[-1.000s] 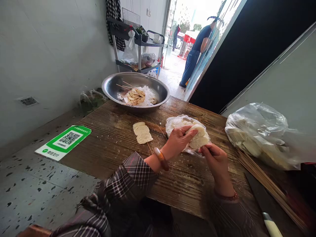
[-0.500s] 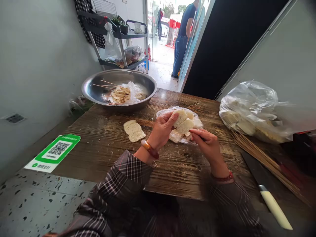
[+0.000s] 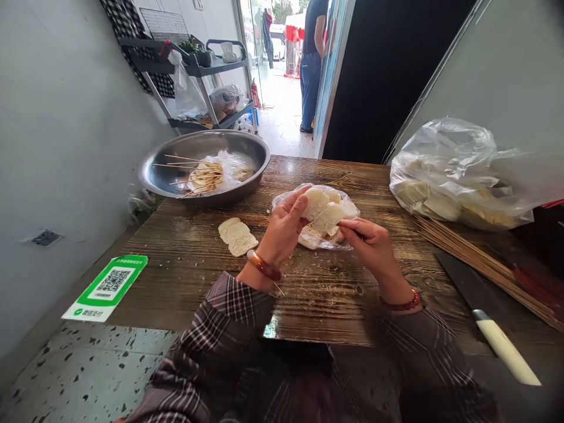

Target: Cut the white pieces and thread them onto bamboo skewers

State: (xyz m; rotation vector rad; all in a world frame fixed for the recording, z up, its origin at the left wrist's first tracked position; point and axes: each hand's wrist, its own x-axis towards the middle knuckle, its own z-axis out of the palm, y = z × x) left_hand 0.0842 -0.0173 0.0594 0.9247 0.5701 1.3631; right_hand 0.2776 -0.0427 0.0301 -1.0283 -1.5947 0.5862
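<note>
My left hand is closed around pale, oval bread-like slices, thumb on top, raised above the table. At the slices' lower right edge, my right hand pinches with thumb and forefinger; what lies between those fingertips is hidden. Behind and below the held slices is an open clear plastic bag with more pale slices in it. To the left of my left hand, a joined pair of slices lies flat on the wooden table. A thin stick end shows by my left wrist.
A steel basin at the back left holds skewered slices. On the right are a bulging plastic bag, a bundle of bamboo skewers and a knife. A QR-code card lies left. A person stands beyond the doorway.
The camera view has shifted slightly. Both hands stay at the held slices, which are tilted a little differently; the right fingertips remain at their edge.
</note>
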